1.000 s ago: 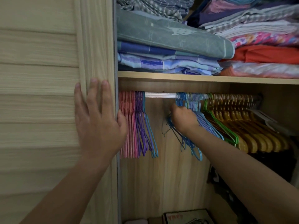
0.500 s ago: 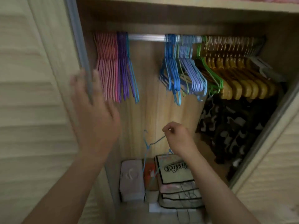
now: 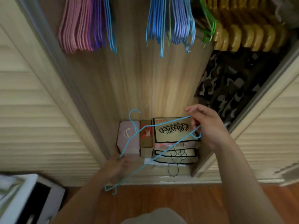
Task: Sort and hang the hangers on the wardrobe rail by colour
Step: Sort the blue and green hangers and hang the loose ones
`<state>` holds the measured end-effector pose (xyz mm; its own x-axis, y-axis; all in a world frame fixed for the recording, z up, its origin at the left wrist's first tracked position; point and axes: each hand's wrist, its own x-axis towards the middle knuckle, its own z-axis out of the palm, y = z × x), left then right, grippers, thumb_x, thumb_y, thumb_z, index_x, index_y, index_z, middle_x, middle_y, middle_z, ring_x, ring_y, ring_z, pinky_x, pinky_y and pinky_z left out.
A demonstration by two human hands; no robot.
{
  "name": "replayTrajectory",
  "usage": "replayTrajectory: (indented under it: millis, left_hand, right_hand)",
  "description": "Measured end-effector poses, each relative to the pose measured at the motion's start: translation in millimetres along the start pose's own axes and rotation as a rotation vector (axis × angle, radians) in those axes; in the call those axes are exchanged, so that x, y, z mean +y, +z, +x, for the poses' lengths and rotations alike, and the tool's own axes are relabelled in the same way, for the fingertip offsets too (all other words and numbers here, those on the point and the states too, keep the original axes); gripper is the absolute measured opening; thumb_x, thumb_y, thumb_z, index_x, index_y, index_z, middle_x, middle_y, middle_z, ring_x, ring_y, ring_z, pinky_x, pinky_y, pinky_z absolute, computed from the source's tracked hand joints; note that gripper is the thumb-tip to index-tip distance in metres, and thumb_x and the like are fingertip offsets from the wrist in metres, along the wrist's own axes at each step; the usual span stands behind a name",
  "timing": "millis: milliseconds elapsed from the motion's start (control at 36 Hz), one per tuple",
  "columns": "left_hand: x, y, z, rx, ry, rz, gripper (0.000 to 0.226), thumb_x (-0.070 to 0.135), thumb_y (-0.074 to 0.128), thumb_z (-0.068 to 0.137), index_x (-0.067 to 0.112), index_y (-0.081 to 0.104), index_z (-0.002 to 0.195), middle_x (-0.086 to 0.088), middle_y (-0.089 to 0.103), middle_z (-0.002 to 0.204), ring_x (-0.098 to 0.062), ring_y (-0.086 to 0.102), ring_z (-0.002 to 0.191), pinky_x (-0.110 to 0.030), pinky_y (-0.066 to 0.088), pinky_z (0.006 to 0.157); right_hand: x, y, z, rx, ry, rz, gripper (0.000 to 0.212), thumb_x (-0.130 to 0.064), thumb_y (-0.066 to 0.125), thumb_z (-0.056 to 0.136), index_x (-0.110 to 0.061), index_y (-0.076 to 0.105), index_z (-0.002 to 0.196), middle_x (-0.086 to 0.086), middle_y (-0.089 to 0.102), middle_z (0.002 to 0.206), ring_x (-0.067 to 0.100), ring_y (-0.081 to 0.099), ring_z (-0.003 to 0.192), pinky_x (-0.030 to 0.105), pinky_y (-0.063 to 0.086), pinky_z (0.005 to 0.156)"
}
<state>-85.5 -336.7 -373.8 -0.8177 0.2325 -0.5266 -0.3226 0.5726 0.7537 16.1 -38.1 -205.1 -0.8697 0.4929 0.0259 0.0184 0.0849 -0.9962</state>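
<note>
Two louvred doors [image 3: 32, 120] — wooden wardrobe back [image 3: 145, 81], reddish floor [image 3: 178, 196]

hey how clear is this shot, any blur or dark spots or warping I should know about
Head view: left hand is motion-blurred and dim; right hand and the blue wire hanger are sharper. A bright patch lights the wardrobe back panel; the patterned dark garment sits in shadow. Wide-angle warping splays the louvred doors.

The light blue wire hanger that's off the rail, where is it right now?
In the head view, the light blue wire hanger is low in the wardrobe opening, gripped by the right hand and left hand, in front of the Classics box.
</note>
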Motion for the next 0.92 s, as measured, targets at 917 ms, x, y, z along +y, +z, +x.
replayTrajectory:
  millis: [917]
  left_hand:
    - [163.8, 67.0, -49.7, -0.016, 0.217, -0.393, 0.042, 0.053, 0.04, 0.106, 0.022, 0.066, 0.097, 0.001, 0.055, 0.063, -0.014, 0.05, 0.05, -0.027, 0.039, 0.05]
  right_hand:
    - [20.7, 72.7, -53.8, -0.366, 0.165, -0.169, 0.031, -0.026, 0.037, 0.109, -0.017, 0.058, 0.088, 0.0, 0.056, 0.084, 0.008, 0.051, 0.069, 0.022, 0.045, 0.064]
